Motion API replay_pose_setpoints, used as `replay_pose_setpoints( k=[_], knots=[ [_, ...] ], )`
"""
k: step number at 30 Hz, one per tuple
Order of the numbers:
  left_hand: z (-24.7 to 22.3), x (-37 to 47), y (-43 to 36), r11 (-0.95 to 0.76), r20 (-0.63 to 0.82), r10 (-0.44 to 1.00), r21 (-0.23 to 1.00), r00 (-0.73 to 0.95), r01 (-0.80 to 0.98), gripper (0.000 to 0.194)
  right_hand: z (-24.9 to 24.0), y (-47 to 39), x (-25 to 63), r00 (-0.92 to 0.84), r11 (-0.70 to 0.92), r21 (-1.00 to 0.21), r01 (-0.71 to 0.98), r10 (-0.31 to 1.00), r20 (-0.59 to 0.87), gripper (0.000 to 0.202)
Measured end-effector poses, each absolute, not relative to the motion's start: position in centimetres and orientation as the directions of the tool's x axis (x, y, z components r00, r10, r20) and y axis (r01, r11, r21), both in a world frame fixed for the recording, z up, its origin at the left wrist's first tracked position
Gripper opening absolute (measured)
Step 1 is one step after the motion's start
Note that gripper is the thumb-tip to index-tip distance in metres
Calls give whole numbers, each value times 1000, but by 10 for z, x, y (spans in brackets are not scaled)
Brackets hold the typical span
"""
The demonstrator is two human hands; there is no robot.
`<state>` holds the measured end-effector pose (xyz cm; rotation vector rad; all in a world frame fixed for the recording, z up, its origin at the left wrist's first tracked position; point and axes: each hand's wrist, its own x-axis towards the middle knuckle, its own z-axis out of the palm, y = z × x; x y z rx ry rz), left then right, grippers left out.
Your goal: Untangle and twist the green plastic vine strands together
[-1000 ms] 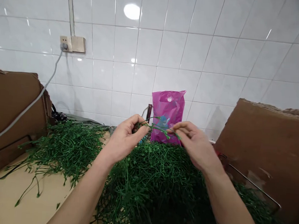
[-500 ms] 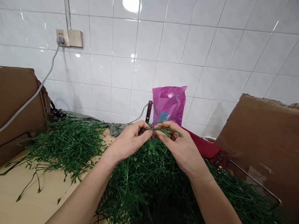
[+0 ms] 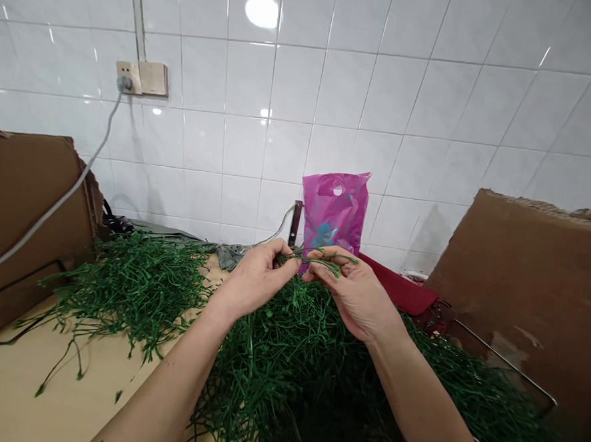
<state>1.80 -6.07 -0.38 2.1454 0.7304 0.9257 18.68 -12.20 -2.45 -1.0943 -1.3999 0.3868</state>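
Observation:
Thin green plastic-looking stems [image 3: 329, 266] stretch between my two hands, above a big tangled pile of green stems [image 3: 287, 354]. My left hand [image 3: 259, 275] pinches them between thumb and forefinger on the left side. On the right, my right hand [image 3: 354, 288] has its thumb and fingers closed round the same stems, and their tips poke out over its fingers. Which stem each fingertip grips is too small to tell. A smaller heap of similar stems [image 3: 136, 284] lies left of my left forearm.
Against the tiled wall stands a pink plastic bag [image 3: 335, 207], with a dark knife-like handle [image 3: 295, 222] beside it. Cardboard boxes flank the table, a left box [image 3: 26, 198] and a right box [image 3: 532, 282]. A red item [image 3: 401, 291] lies behind my right hand. A grey cord [image 3: 85, 175] hangs from the socket.
My right hand's fingers have shifted slightly along the stems, and more stem tips show over them. My left hand keeps its pinch. The camera view has moved a little.

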Motion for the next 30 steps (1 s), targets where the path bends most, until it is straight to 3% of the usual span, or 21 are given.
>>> replay_pose_setpoints(
  k=[6,11,13,15,17,20,24,27,30],
  knots=[
    [-14,25,-55,-682,442,681,673,584,286,16,-36,-115,191,204,417,-616,668,693,691,6],
    [-6,21,-67,-656,408,653,725,638,208,22,-41,-107,231,324,230,-553,801,609,724,13],
    [-1,17,-72,-664,425,638,725,642,181,22,-34,-114,247,346,178,-549,816,611,712,12],
    [1,15,-72,-680,420,636,702,647,212,21,-23,-128,254,278,178,-535,826,697,661,13],
    [-1,14,-67,-679,374,641,683,670,268,19,-15,-143,252,58,235,-507,829,866,497,17],
    [-8,14,-56,-658,283,631,689,723,304,18,-9,-157,239,-116,279,-471,837,931,346,35],
    [-8,10,-48,-613,245,612,748,752,255,21,-4,-160,225,-28,255,-444,859,889,458,25],
    [-3,8,-49,-586,244,633,771,734,249,21,3,-159,214,39,273,-509,817,853,521,29],
    [0,9,-55,-648,335,624,727,706,228,15,8,-159,201,38,339,-592,731,847,531,34]
  ],
)
